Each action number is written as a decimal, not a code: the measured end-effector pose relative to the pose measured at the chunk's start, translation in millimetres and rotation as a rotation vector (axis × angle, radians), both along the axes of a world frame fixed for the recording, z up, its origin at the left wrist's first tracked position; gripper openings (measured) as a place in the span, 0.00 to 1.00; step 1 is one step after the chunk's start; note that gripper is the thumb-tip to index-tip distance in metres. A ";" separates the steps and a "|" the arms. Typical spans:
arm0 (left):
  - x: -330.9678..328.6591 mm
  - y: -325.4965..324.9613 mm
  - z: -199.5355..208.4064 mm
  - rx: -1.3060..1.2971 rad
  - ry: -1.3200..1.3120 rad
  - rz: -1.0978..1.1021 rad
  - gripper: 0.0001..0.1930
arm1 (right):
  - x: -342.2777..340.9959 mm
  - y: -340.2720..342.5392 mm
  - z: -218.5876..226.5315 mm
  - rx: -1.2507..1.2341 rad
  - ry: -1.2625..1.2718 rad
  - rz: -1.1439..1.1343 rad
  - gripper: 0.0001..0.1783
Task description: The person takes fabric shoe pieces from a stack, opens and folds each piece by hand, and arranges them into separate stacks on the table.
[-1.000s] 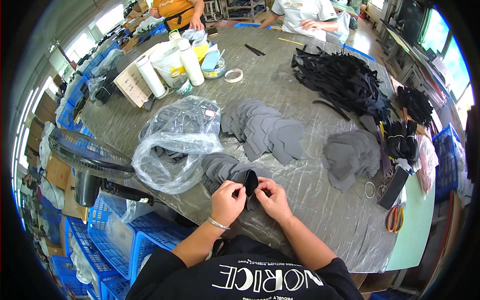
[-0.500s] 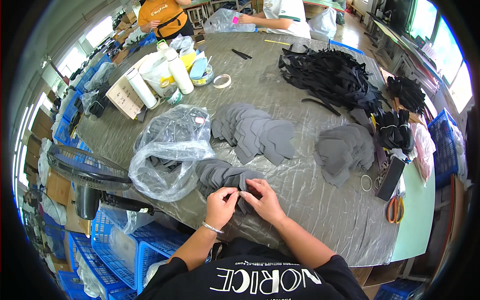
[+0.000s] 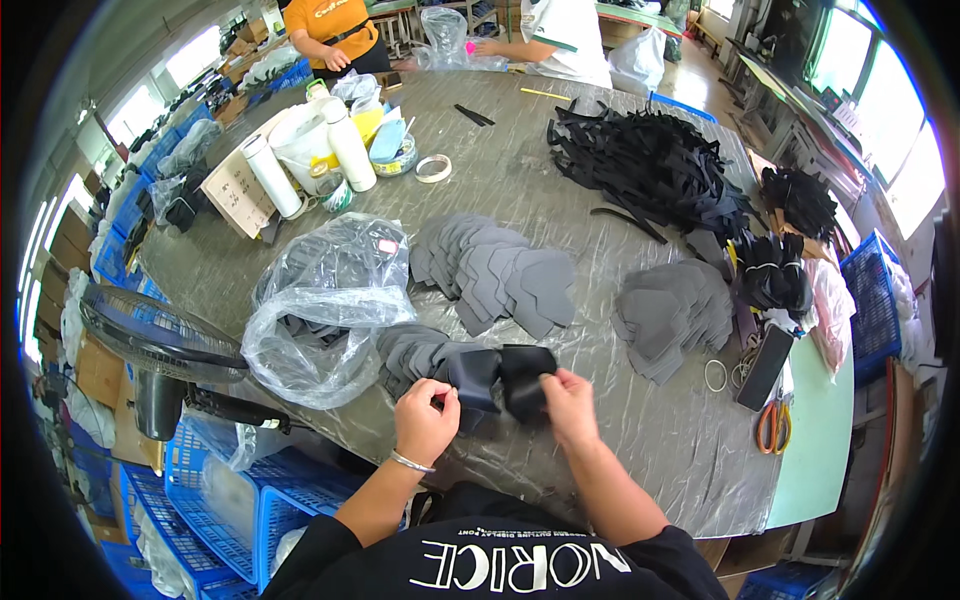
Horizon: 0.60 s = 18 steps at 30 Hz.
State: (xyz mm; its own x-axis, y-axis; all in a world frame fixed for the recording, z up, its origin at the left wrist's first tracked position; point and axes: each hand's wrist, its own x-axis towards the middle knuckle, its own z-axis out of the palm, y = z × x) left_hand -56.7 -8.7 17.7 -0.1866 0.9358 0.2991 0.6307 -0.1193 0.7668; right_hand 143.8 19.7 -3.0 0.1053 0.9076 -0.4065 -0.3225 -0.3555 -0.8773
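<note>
Hands, close together half a second ago, now apart; right hand (image 3: 573, 410) pinching right dark panel (image 3: 524, 376) by its outer edge; left hand (image 3: 427, 422) curled at left dark panel (image 3: 474, 376), grip unclear; both panels by near grey stack (image 3: 408, 352)'s right end; likely parting pieces.

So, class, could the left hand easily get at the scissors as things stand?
Probably not: the right hand and forearm seem to lie between the left hand and the scissors.
</note>
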 end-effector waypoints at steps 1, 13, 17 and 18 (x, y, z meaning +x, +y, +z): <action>-0.5 0.3 0.3 -0.001 -0.010 0.015 0.04 | 11.9 4.1 -0.7 0.070 -0.002 -0.055 0.08; 5.9 -1.2 4.6 0.032 -0.019 0.024 0.04 | 10.4 54.9 24.6 0.789 -1.256 0.164 0.29; 17.2 -10.6 14.7 0.050 0.004 -0.034 0.03 | -24.5 5.3 21.3 0.431 -0.609 0.572 0.30; 19.2 -11.6 16.2 0.044 0.013 -0.078 0.04 | -31.2 -2.1 21.1 0.469 -0.559 0.469 0.25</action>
State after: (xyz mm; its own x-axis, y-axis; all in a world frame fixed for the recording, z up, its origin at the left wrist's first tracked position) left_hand -37.5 -20.4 34.0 -0.1093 0.9332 0.3424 0.6281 -0.2021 0.7514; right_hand 112.6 17.6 18.2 -0.2493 0.9682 0.0204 0.2893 0.0946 -0.9526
